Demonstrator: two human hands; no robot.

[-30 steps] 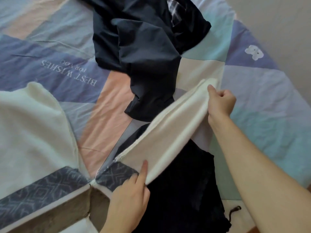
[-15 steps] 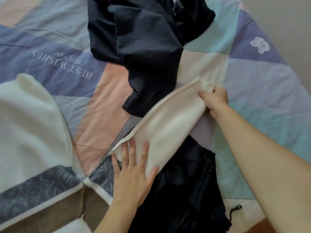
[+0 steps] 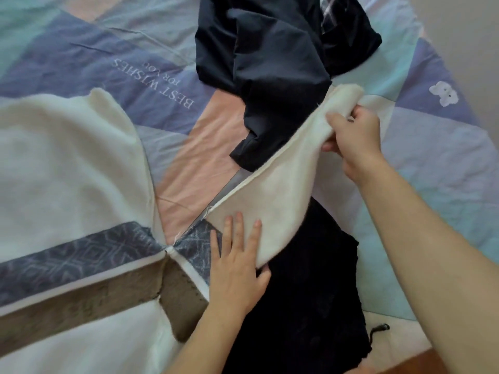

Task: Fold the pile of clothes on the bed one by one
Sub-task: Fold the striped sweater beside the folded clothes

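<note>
Here, cream sleeve (image 3: 283, 190) spans both hands: left (image 3: 237, 268) presses, right (image 3: 353, 136) grips.

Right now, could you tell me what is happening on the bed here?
A person is folding a cream sweater spread on the bed. The left hand presses flat on its sleeve, while the right hand grips the cuff end, lifted. The sleeve lies over a black garment; a navy pile waits beyond.

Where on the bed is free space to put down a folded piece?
Free: the bedspread right of the right hand, and the patch with the lettering left of the dark pile. Crowded: the centre, where the cream garment crosses the black garment.
</note>
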